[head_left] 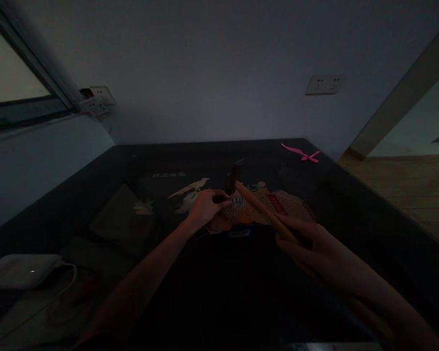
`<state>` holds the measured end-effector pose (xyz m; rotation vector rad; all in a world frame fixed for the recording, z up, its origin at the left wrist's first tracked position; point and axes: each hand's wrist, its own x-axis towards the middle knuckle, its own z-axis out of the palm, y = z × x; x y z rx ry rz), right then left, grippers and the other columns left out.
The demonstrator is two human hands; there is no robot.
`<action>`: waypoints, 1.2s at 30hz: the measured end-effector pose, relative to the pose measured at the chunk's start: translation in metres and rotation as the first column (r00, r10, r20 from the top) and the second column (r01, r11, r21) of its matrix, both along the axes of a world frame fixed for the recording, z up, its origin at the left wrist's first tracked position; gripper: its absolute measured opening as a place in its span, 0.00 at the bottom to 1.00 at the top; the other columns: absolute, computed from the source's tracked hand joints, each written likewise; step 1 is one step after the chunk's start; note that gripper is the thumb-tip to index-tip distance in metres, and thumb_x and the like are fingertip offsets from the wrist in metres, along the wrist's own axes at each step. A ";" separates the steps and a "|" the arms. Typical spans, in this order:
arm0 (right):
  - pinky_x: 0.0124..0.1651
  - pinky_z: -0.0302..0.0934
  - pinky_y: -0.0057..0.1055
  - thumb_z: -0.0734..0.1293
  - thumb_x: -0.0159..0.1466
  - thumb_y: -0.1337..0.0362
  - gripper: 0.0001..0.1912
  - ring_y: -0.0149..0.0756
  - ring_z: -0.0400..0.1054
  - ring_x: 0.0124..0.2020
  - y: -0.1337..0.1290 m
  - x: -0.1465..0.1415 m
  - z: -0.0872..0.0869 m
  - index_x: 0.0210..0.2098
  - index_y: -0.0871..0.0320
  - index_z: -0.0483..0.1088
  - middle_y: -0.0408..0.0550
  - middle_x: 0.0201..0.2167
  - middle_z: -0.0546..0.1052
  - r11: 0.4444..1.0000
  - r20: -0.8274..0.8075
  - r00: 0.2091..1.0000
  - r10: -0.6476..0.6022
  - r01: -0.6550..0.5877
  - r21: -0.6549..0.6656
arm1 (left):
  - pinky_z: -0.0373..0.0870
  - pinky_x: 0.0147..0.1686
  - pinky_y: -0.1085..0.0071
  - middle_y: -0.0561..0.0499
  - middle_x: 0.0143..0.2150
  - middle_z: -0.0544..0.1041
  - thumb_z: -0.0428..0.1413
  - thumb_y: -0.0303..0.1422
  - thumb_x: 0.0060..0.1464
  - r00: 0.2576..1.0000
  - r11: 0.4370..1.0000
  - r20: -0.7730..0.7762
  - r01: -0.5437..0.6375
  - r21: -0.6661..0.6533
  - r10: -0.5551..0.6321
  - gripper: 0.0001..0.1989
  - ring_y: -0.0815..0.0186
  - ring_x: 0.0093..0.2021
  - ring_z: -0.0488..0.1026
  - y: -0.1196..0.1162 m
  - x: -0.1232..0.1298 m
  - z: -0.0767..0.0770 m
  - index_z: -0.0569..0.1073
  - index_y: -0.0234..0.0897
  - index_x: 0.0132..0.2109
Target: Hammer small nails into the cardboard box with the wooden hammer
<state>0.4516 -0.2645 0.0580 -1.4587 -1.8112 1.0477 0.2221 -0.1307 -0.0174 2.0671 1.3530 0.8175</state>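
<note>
My right hand (312, 241) is wrapped round the wooden handle of a hammer (258, 204). The dark hammer head is up and to the left, close above the fingertips of my left hand (205, 207). The left thumb and forefinger are pinched together; whatever is between them is too small and dark to make out. Under the hammer lies a tan, speckled flat piece (296, 202) with a red label on it. Several thin dark upright marks, perhaps nails (237, 200), show in a row beside the left fingertips. A blue-and-white item (241, 232) peeks out at its near edge.
The dark, glossy table (205, 287) bears a painted bird and flowers. At its far right corner lies a pink ribbon (303, 155). A white box-like device (24, 271) with a cable sits at the left. Wall sockets (324, 85) are on the wall behind.
</note>
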 end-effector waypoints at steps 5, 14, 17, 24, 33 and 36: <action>0.29 0.66 0.26 0.64 0.61 0.62 0.23 0.34 0.70 0.30 0.002 0.001 -0.007 0.56 0.55 0.68 0.46 0.34 0.77 0.998 -0.010 1.000 0.030 -0.030 -0.049 | 0.70 0.37 0.70 0.51 0.35 0.80 0.59 0.33 0.49 1.000 0.999 0.018 -0.002 -0.039 0.002 0.09 0.63 0.36 0.76 -0.001 0.000 0.001 0.78 0.36 0.38; 0.14 0.50 0.20 0.64 0.61 0.59 0.27 0.25 0.56 0.16 -0.002 0.004 -0.005 0.60 0.55 0.63 0.37 0.20 0.63 0.989 -0.054 0.998 -0.014 0.006 -0.148 | 0.70 0.38 0.69 0.51 0.34 0.80 0.59 0.33 0.49 1.000 0.998 0.018 -0.020 -0.056 0.021 0.07 0.63 0.35 0.76 -0.003 0.002 0.002 0.78 0.36 0.36; 0.16 0.53 0.20 0.64 0.60 0.61 0.24 0.26 0.58 0.18 0.001 0.001 -0.007 0.56 0.56 0.68 0.39 0.22 0.67 0.992 -0.036 0.999 0.001 -0.006 -0.125 | 0.70 0.39 0.69 0.50 0.37 0.81 0.59 0.32 0.49 1.000 0.999 0.023 -0.015 -0.051 0.016 0.09 0.62 0.38 0.76 -0.003 0.001 0.003 0.78 0.36 0.39; 0.17 0.56 0.22 0.65 0.60 0.57 0.27 0.29 0.61 0.20 -0.003 0.006 -0.009 0.58 0.57 0.66 0.42 0.23 0.69 0.991 -0.046 0.998 -0.053 0.047 -0.129 | 0.69 0.38 0.70 0.51 0.34 0.80 0.59 0.33 0.49 0.999 1.000 0.050 0.018 -0.018 -0.017 0.07 0.63 0.35 0.76 0.000 0.001 -0.004 0.79 0.36 0.36; 0.13 0.50 0.18 0.63 0.62 0.59 0.29 0.23 0.52 0.13 0.000 0.004 -0.019 0.61 0.58 0.59 0.33 0.17 0.59 0.958 -0.172 0.984 -0.040 -0.011 -0.287 | 0.68 0.36 0.70 0.52 0.32 0.79 0.59 0.31 0.49 1.000 0.999 -0.009 0.011 0.037 -0.011 0.05 0.63 0.34 0.75 0.000 -0.001 -0.003 0.78 0.36 0.35; 0.12 0.49 0.18 0.64 0.62 0.57 0.30 0.22 0.52 0.12 -0.001 0.005 -0.018 0.62 0.58 0.57 0.33 0.18 0.59 0.963 -0.200 0.978 -0.052 -0.004 -0.270 | 0.68 0.37 0.70 0.52 0.32 0.80 0.60 0.32 0.49 1.000 1.000 0.016 0.013 0.028 -0.014 0.05 0.63 0.34 0.75 0.001 -0.001 -0.005 0.78 0.36 0.34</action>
